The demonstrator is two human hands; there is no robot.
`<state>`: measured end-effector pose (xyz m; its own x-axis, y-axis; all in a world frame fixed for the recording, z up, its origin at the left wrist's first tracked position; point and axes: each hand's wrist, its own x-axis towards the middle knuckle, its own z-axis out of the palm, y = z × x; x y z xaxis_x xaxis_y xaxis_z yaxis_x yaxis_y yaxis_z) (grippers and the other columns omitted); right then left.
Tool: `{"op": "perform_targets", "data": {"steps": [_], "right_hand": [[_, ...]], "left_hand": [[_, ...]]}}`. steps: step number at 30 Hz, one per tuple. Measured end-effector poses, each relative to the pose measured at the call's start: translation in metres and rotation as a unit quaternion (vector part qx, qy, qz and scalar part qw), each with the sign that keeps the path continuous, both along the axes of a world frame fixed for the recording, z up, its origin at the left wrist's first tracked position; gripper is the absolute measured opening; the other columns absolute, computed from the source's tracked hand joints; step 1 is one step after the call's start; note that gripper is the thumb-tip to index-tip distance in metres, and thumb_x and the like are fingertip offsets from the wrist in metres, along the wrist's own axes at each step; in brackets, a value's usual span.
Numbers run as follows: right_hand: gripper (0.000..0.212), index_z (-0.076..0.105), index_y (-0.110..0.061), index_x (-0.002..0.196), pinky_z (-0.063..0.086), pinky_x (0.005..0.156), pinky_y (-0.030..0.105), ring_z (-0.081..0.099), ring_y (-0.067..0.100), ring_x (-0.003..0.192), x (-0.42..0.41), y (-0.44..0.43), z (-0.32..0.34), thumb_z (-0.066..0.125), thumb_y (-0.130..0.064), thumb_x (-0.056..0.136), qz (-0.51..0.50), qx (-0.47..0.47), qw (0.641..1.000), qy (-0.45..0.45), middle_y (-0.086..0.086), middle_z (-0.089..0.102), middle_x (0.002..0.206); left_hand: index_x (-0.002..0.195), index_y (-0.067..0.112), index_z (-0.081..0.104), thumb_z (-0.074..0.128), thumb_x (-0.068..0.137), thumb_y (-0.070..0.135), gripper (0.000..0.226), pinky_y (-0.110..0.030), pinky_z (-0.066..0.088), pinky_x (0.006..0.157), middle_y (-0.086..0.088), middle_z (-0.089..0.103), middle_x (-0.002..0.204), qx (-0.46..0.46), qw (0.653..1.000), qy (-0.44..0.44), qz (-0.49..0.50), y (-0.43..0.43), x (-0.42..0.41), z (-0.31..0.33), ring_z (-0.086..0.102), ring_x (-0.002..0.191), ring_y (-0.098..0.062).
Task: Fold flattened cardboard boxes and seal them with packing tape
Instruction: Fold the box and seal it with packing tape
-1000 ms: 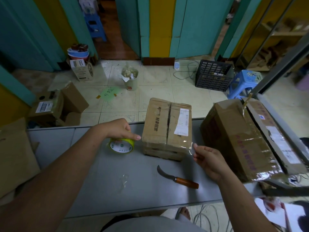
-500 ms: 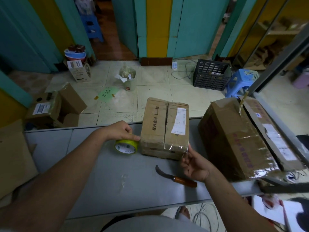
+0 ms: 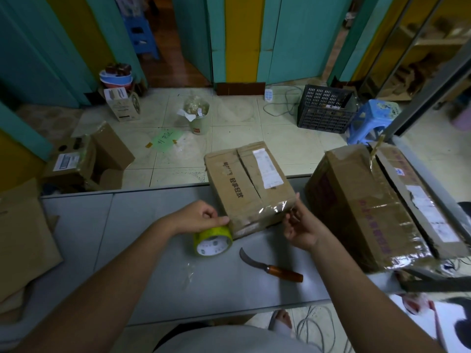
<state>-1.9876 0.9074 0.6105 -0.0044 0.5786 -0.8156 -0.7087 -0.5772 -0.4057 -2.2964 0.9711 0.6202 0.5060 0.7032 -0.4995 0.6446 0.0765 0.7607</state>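
Cardboard boxes, two in number, are seen on the grey bench (image 3: 127,225): the smaller box (image 3: 248,184) at the middle, its top flaps shut and clear tape laid across its near edge, and the larger box (image 3: 362,212), wrapped in tape, well to its right. One tape roll (image 3: 212,242) is clasped from above in the grip of the left hand (image 3: 201,217), just beside the smaller box's near left corner. The right hand (image 3: 303,228) is held at the taped near right corner; whether its grip is closed on tape cannot be told. One knife (image 3: 271,267), curved and wooden-handled, is laid on the bench nearer the person. On the floor beyond, one bin (image 3: 198,123) is stuffed with paper and plastic scraps, and one black crate (image 3: 323,108) is set beside one blue stool (image 3: 372,115).
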Motion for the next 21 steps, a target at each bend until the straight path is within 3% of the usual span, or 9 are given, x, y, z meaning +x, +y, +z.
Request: {"op": "perform_targets", "data": {"steps": [3,5,9,11,13,14,16,18,21], "right_hand": [[0.042,0.067,-0.023,0.088,0.04,0.043,0.013,0.059,0.0,0.05,0.003,0.024,0.003,0.069,-0.065,0.086,-0.006,0.014,0.999,-0.046,-0.011,0.063,0.064],[0.042,0.071,-0.022,0.099,0.042,0.045,0.015,0.061,0.001,0.054,0.003,0.035,0.005,0.066,-0.063,0.09,-0.019,0.028,0.996,-0.078,-0.01,0.069,0.072],[0.03,0.068,-0.015,0.106,0.049,0.059,0.026,0.068,0.012,0.071,-0.001,0.038,0.011,0.061,-0.043,0.103,-0.085,0.031,0.986,-0.142,-0.001,0.069,0.091],[0.023,0.066,-0.012,0.107,0.049,0.066,0.029,0.071,0.016,0.085,-0.005,0.026,0.019,0.057,-0.034,0.106,-0.126,0.052,0.964,-0.229,0.001,0.066,0.093],[0.018,0.066,-0.01,0.106,0.049,0.07,0.026,0.068,0.025,0.092,-0.009,0.008,0.028,0.057,-0.025,0.105,-0.113,0.111,0.882,-0.444,-0.001,0.064,0.091],[0.015,0.066,-0.011,0.104,0.05,0.075,0.028,0.065,0.025,0.094,-0.012,-0.002,0.033,0.058,-0.024,0.104,-0.084,0.171,0.814,-0.549,0.0,0.063,0.093],[0.013,0.067,-0.013,0.098,0.05,0.081,0.036,0.06,0.022,0.093,-0.02,-0.014,0.042,0.061,-0.025,0.1,-0.01,0.32,0.671,-0.669,0.001,0.064,0.096],[0.013,0.071,-0.016,0.096,0.047,0.086,0.036,0.06,0.018,0.097,-0.029,-0.014,0.045,0.065,-0.028,0.095,0.104,0.425,0.571,-0.695,-0.004,0.066,0.1],[0.02,0.072,-0.03,0.11,0.044,0.098,0.037,0.057,0.008,0.11,-0.047,-0.008,0.042,0.068,-0.041,0.095,0.31,0.419,0.512,-0.682,-0.016,0.065,0.116]], "left_hand": [[0.077,0.014,0.065,0.073,0.091,0.056,0.045,-0.02,0.034,0.05,0.014,0.049,0.049,0.012,0.997,-0.018,0.077,-0.02,0.019,-0.01,0.043,0.045,0.0],[0.074,0.018,0.062,0.075,0.092,0.056,0.044,-0.023,0.033,0.049,0.012,0.048,0.052,0.014,0.993,-0.026,0.112,-0.031,0.028,-0.016,0.043,0.046,-0.002],[0.07,0.017,0.06,0.075,0.09,0.059,0.049,-0.022,0.033,0.048,0.006,0.047,0.055,0.041,0.986,-0.032,0.156,-0.047,0.037,-0.018,0.044,0.049,-0.006],[0.063,0.02,0.05,0.076,0.09,0.057,0.053,-0.024,0.027,0.047,0.008,0.038,0.051,0.071,0.982,-0.029,0.172,-0.051,0.039,-0.018,0.037,0.047,-0.006],[0.06,0.022,0.044,0.077,0.09,0.056,0.056,-0.028,0.024,0.049,0.009,0.032,0.051,0.095,0.978,-0.024,0.186,-0.053,0.039,-0.018,0.033,0.048,-0.006],[0.06,0.023,0.044,0.077,0.091,0.055,0.056,-0.029,0.023,0.05,0.009,0.031,0.051,0.097,0.977,-0.027,0.19,-0.055,0.039,-0.019,0.033,0.049,-0.007],[0.06,0.022,0.046,0.076,0.092,0.054,0.054,-0.029,0.025,0.051,0.009,0.033,0.051,0.094,0.976,-0.039,0.195,-0.058,0.039,-0.019,0.035,0.049,-0.007],[0.063,0.02,0.049,0.075,0.094,0.05,0.05,-0.03,0.027,0.053,0.005,0.037,0.053,0.081,0.974,-0.063,0.2,-0.061,0.039,-0.02,0.037,0.05,-0.008],[0.066,0.018,0.053,0.075,0.098,0.038,0.044,-0.031,0.026,0.054,0.001,0.041,0.055,0.062,0.971,-0.09,0.212,-0.065,0.037,-0.019,0.038,0.051,-0.009]]}}
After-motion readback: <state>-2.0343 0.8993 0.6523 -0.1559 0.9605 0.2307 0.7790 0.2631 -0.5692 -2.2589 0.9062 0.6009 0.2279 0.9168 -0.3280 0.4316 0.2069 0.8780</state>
